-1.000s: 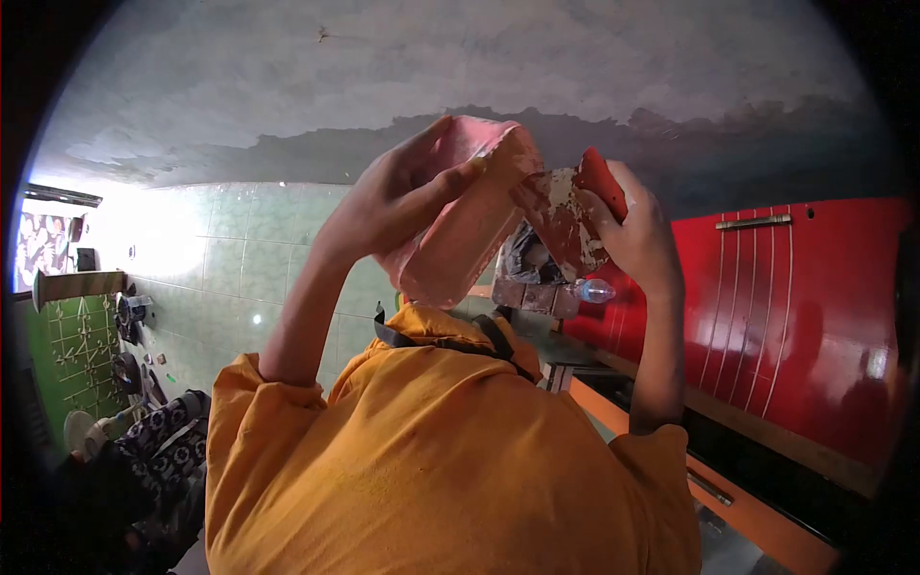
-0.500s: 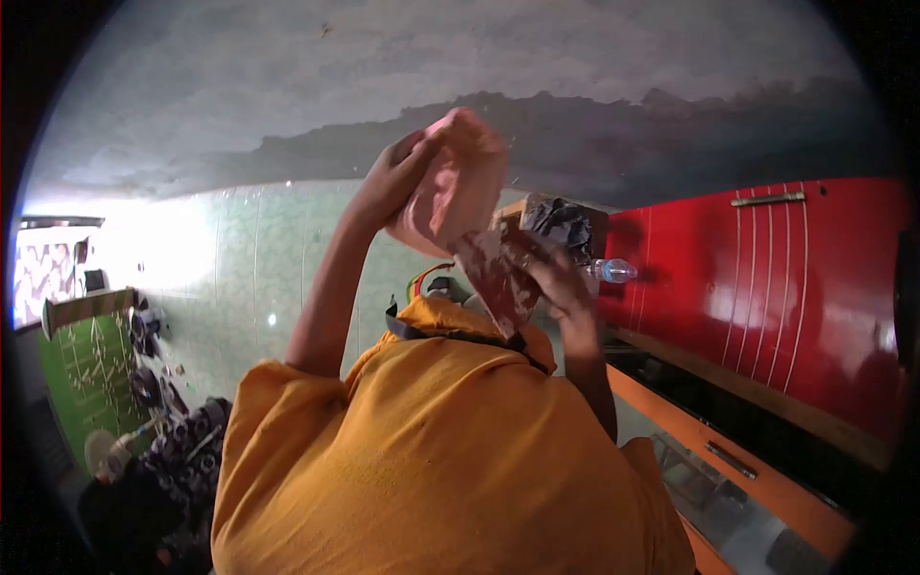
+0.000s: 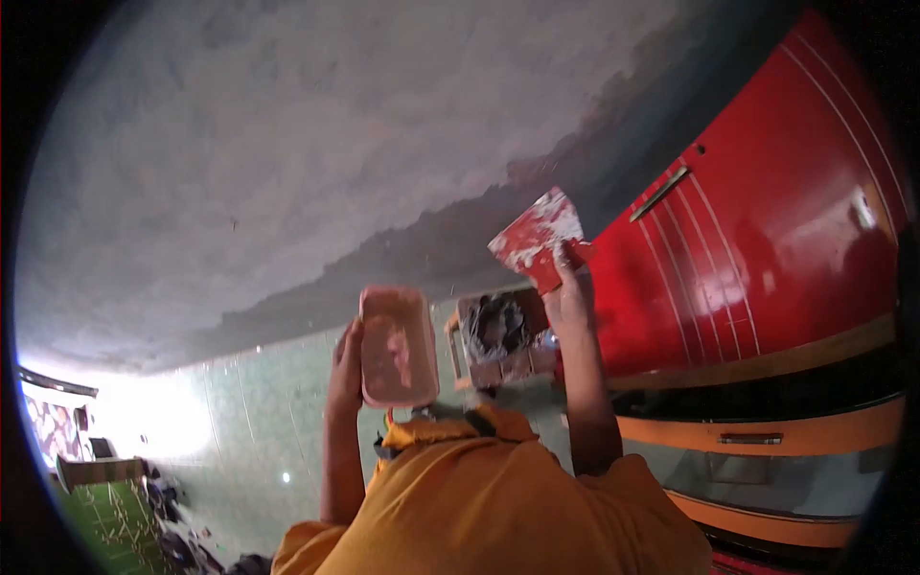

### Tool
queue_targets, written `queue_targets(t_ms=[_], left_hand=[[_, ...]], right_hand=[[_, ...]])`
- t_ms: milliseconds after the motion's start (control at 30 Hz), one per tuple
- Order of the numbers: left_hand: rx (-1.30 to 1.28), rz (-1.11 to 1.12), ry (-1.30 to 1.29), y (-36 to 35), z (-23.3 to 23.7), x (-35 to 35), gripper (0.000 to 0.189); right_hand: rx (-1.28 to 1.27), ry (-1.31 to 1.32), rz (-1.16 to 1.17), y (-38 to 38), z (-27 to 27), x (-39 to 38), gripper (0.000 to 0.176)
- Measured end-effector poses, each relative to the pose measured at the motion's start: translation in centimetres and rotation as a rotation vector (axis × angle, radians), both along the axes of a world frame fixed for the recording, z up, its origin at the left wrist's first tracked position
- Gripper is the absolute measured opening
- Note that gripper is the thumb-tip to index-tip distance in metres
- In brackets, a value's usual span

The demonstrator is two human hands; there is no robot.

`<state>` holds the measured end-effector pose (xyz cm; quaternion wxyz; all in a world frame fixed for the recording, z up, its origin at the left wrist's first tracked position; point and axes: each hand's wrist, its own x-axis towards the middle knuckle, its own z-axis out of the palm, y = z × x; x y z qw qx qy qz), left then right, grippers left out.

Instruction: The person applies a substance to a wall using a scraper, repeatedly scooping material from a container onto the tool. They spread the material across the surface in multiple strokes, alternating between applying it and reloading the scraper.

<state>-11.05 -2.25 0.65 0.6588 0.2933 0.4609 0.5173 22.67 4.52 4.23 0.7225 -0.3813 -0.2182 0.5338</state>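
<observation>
My left hand (image 3: pixel 347 369) is wrapped round the long side of a pink rectangular plastic tub (image 3: pixel 424 347). The tub's open side faces me, and a pinkish smear of filler (image 3: pixel 399 356) lies inside it. Raised on the right, my right hand (image 3: pixel 569 292) grips a red putty spreader (image 3: pixel 539 236) by its narrow end. White and pale paste streaks the spreader's broad blade, which overlaps the dark band of the wall in this view. A gap separates the spreader from the tub.
Ahead is a grey wall (image 3: pixel 316 163) with a darker, ragged-edged patch. Below, a wooden stand (image 3: pixel 522 366) bears a crumpled black plastic bag (image 3: pixel 496 326). A red cabinet (image 3: pixel 795 240) with a metal handle closes off the right, above an orange drawer unit (image 3: pixel 815 436). Green tiled floor (image 3: pixel 278 412) extends left.
The tub has come down and turned its open side towards me. The spreader has left the tub and risen to the right. My view has tilted, showing more wall.
</observation>
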Motion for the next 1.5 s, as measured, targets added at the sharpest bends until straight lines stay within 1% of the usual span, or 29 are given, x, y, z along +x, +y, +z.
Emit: queue_targets(t_ms=[100, 200, 300, 400, 433, 500, 533, 567, 600, 633, 667, 733, 800, 833, 867, 900, 933, 1000, 1067, 1100, 1133, 1200, 1233, 1300, 1333, 1400, 1433, 1467, 1500], left_hand=[[0.004, 0.014, 0.034, -0.1, 0.4, 2.3, 0.05], [0.031, 0.038, 0.05, -0.2, 1.2, 4.7, 0.05], [0.037, 0.058, 0.031, -0.3, 1.9, 7.4, 0.05], [0.03, 0.077, 0.023, -0.4, 1.6, 9.3, 0.053], [0.031, 0.087, 0.021, -0.7, 1.6, 10.0, 0.054], [0.043, 0.096, 0.041, -1.1, 1.7, 11.3, 0.056], [0.046, 0.119, 0.061, -1.4, 1.6, 11.9, 0.057], [0.045, 0.139, 0.082, -1.8, 1.6, 12.5, 0.057], [0.046, 0.158, 0.104, -2.1, 1.5, 12.8, 0.057], [0.009, 0.188, 0.083, -2.3, 1.4, 13.1, 0.058], [-0.004, 0.198, 0.053, -2.7, 1.0, 13.5, 0.058], [-0.034, 0.215, -0.004, -3.3, 0.3, 13.6, 0.058], [-0.006, 0.211, 0.024, -3.3, -1.6, 13.4, 0.058], [0.003, 0.206, 0.041, -3.4, -2.1, 13.5, 0.057], [-0.02, 0.198, 0.043, -3.4, -1.4, 13.9, 0.057], [-0.037, 0.19, 0.044, -3.1, -0.1, 14.5, 0.057], [-0.054, 0.182, 0.048, -3.0, 0.6, 14.9, 0.057], [-0.013, 0.193, 0.05, -3.1, 0.4, 15.2, 0.056], [0.005, 0.208, 0.042, -3.1, 0.6, 15.3, 0.056], [-0.005, 0.214, 0.032, -3.1, 1.0, 15.6, 0.056], [-0.013, 0.218, 0.024, -3.1, 1.2, 15.7, 0.056], [0.014, 0.21, 0.053, -3.1, 0.6, 15.8, 0.055], [0.027, 0.206, 0.071, -3.1, 0.3, 15.6, 0.055], [0.022, 0.201, 0.048, -3.1, 0.1, 15.8, 0.054], [0.018, 0.198, 0.036, -3.0, 0.1, 15.9, 0.053], [0.024, 0.203, 0.05, -3.1, 0.6, 16.7, 0.053], [0.037, 0.207, 0.057, -2.8, 1.0, 16.8, 0.053], [0.038, 0.215, 0.044, -2.6, 1.2, 16.9, 0.053], [0.033, 0.221, 0.03, -2.6, 1.2, 17.0, 0.053]], right_hand=[[0.089, -0.473, -0.242, 5.4, 2.9, 5.9, 0.027], [0.262, -1.038, -0.416, 10.9, 6.7, 11.1, 0.031], [0.629, -1.432, -0.561, 15.1, 13.6, 13.2, 0.035], [0.75, -1.628, -0.764, 19.0, 17.2, 12.9, 0.04], [0.778, -1.69, -0.76, 20.7, 16.8, 13.1, 0.043], [0.834, -1.815, -0.757, 25.3, 13.8, 13.2, 0.048], [0.78, -1.859, -0.761, 26.0, 11.4, 12.3, 0.053], [0.749, -1.837, -0.696, 25.8, 8.8, 11.8, 0.056], [0.751, -1.855, -0.685, 25.4, 5.4, 11.7, 0.052], [0.754, -1.877, -0.671, 25.1, 3.2, 11.8, 0.049], [0.725, -1.839, -0.576, 24.3, 2.7, 12.1, 0.047], [0.656, -1.756, -0.391, 22.7, 2.7, 12.8, 0.041], [0.756, -1.533, -0.518, 24.9, 8.1, 13.3, 0.038], [0.812, -1.644, -0.677, 23.0, 13.8, 12.8, 0.041], [0.845, -1.702, -0.703, 23.6, 17.2, 13.0, 0.049], [0.87, -1.771, -0.775, 25.0, 19.2, 13.0, 0.055], [0.873, -1.812, -0.754, 25.3, 18.4, 12.8, 0.055], [0.881, -1.891, -0.718, 26.4, 14.9, 12.3, 0.055], [0.823, -1.967, -0.543, 24.4, 7.6, 11.9, 0.047], [0.815, -1.997, -0.469, 23.8, 5.2, 12.1, 0.044], [0.76, -1.901, -0.352, 23.7, 5.3, 12.7, 0.042], [0.664, -1.696, -0.141, 24.7, 7.4, 13.7, 0.038], [0.702, -1.581, -0.242, 24.4, 12.0, 13.5, 0.036], [0.835, -1.732, -0.655, 24.0, 19.9, 14.4, 0.038], [0.937, -1.778, -0.822, 24.8, 22.5, 14.6, 0.043], [0.883, -1.828, -0.769, 26.0, 21.1, 13.7, 0.046], [0.873, -1.884, -0.729, 26.1, 18.4, 13.4, 0.045], [0.862, -1.941, -0.689, 25.5, 14.3, 13.0, 0.044], [0.838, -2.006, -0.58, 24.6, 9.7, 12.8, 0.044]])
